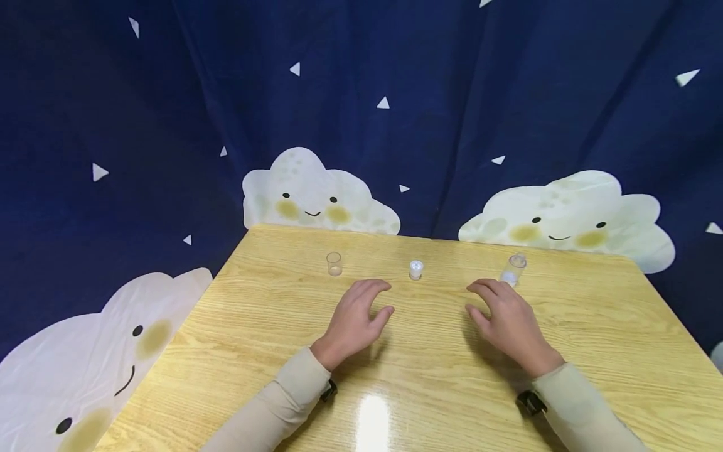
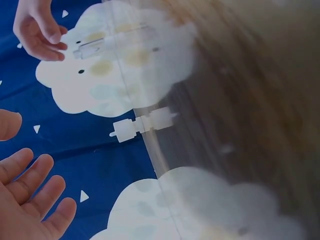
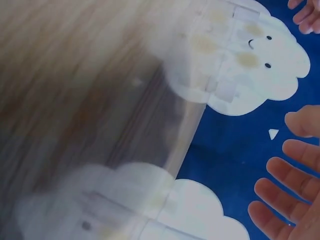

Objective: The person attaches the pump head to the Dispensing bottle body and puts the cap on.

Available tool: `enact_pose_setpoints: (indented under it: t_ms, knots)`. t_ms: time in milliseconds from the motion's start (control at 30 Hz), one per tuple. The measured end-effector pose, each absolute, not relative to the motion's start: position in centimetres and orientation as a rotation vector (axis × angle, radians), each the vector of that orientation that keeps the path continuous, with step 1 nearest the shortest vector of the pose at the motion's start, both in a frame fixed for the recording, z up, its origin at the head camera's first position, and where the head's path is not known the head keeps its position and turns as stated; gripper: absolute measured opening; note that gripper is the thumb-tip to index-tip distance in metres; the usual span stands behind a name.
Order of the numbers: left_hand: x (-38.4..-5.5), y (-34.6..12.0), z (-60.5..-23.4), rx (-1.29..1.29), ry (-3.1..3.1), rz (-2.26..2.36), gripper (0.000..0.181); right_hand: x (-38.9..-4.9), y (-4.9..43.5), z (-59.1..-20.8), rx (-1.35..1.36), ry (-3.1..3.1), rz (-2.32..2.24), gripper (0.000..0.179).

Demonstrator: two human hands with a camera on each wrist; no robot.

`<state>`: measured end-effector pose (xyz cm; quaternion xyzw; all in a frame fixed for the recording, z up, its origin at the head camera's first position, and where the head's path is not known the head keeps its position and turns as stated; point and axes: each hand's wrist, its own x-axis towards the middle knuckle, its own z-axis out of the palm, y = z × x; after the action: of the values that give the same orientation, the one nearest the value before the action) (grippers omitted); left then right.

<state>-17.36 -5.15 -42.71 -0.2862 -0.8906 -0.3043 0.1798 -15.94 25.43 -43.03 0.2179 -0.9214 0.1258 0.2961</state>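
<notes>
My left hand [image 1: 354,321] is over the table, thumb and fingers apart with nothing between them. My right hand [image 1: 511,321] mirrors it on the other side, fingers loosely bent and holding nothing. Beyond the left hand stands a clear open cylinder like a cap [image 1: 334,264]. A small white plastic piece with a round top [image 1: 416,270] stands between and beyond the two hands; in the left wrist view this white piece [image 2: 125,130] shows a narrow nub at its end. Just past the right fingertips is a clear bottle [image 1: 514,269] with a narrower neck and whitish bottom, partly hidden by that hand.
The light wood table [image 1: 429,376] reflects a bright light near its front. Its back edge meets a dark blue curtain [image 1: 350,81] printed with white clouds and triangles. Each wrist carries a small black device [image 1: 532,402] at the sleeve cuff.
</notes>
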Motion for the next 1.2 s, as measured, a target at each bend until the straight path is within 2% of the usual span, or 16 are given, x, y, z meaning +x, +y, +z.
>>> enact_pose_setpoints:
  t_ms: [500,1200]
  knots:
    - [-17.4,-5.4,-42.9,-0.810,-2.530,-0.857,0.038,-16.9,29.7,-43.2,0.365,-2.583,0.387,0.035]
    - [-17.2,-5.4,-43.1,-0.809,-2.537,-0.839,0.038,-17.9,33.1,-43.3,0.232,-2.856,0.573,0.048]
